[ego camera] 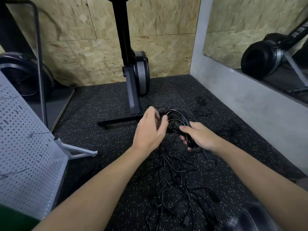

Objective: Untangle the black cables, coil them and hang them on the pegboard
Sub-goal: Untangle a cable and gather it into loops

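Black coil (179, 121) gripped by right hand (202, 136).

Speckled rubber floor (100, 104), OSB wall (75, 47), mirror (258, 30) prob. at right.

Pegboard (28, 147) left, cable tangle (176, 180) on floor (100, 104) (wall (241, 97) right)

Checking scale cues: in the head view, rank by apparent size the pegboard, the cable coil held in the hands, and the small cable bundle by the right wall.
1. pegboard, though nearness inflates it
2. cable coil
3. small cable bundle
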A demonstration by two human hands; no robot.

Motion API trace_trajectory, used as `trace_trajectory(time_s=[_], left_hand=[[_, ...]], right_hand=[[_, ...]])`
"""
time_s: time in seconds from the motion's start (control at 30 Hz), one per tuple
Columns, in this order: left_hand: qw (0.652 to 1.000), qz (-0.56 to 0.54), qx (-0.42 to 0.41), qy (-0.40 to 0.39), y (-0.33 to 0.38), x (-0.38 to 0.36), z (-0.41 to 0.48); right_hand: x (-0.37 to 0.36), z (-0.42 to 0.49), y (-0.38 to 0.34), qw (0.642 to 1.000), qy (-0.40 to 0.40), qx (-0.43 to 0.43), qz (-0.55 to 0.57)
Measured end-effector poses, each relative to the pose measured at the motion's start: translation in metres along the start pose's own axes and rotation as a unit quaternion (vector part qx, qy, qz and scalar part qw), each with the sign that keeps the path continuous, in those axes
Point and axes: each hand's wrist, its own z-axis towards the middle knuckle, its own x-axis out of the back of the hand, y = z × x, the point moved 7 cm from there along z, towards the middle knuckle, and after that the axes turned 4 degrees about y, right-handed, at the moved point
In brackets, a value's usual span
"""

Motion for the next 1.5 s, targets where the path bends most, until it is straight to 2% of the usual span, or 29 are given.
trace_trajectory(time_s=[0.07, 0.13, 0.2, 0.23, 0.3, 0.37, 0.43, 0.53, 0.63, 0.7, 0.8, 0.9, 1.0, 1.23, 1.5], left_hand=[[0.996, -0.025, 0.075, -0.035, -0.031, -0.011, -0.003], [0.978, -0.017, 0.131, -0.161, -0.060, -0.032, -0.015], [0.945, -0.008, 0.132, -0.298, -0.078, -0.055, -0.035], [0.939, 0.008, 0.113, -0.324, -0.081, -0.060, -0.041], [0.945, 0.029, 0.106, -0.307, -0.083, -0.063, -0.042], [0.952, 0.021, 0.140, -0.271, -0.085, -0.060, -0.036], [0.957, -0.009, 0.156, -0.246, -0.080, -0.055, -0.029], [0.977, -0.018, 0.124, -0.174, -0.058, -0.031, -0.010], [0.980, -0.109, 0.123, -0.112, -0.029, -0.004, 0.009], [0.972, -0.177, 0.122, -0.096, -0.013, 0.005, 0.017], [0.959, -0.240, 0.121, -0.091, 0.004, 0.008, 0.022], [0.946, -0.270, 0.137, -0.116, 0.010, 0.000, 0.016], [0.946, -0.253, 0.153, -0.135, 0.007, -0.012, 0.008], [0.919, -0.236, 0.257, -0.183, 0.002, -0.025, -0.003], [0.885, -0.254, 0.348, -0.177, -0.005, -0.031, -0.006]], right_hand=[[0.002, 0.000, 0.002, 1.000, -0.001, -0.012, 0.028], [0.003, -0.001, 0.001, 0.998, -0.006, -0.012, 0.061], [0.000, -0.001, -0.003, 0.996, -0.018, -0.003, 0.088], [-0.002, -0.001, -0.004, 0.995, -0.027, 0.001, 0.099], [-0.005, -0.003, -0.007, 0.992, -0.043, 0.009, 0.120], [-0.004, -0.002, -0.009, 0.990, -0.033, 0.025, 0.131], [0.008, 0.002, -0.007, 0.992, 0.023, 0.047, 0.115], [0.028, 0.006, 0.001, 0.991, 0.107, 0.074, 0.026], [0.032, 0.007, 0.006, 0.986, 0.130, 0.088, -0.048], [0.033, 0.007, 0.004, 0.985, 0.140, 0.095, -0.028], [0.031, 0.005, -0.006, 0.981, 0.140, 0.126, 0.040], [0.026, 0.001, -0.016, 0.976, 0.139, 0.158, 0.063], [0.018, 0.000, -0.016, 0.978, 0.126, 0.161, 0.034], [0.005, 0.003, -0.009, 0.984, 0.095, 0.147, -0.036], [-0.007, 0.009, -0.002, 0.978, 0.092, 0.154, -0.109]])
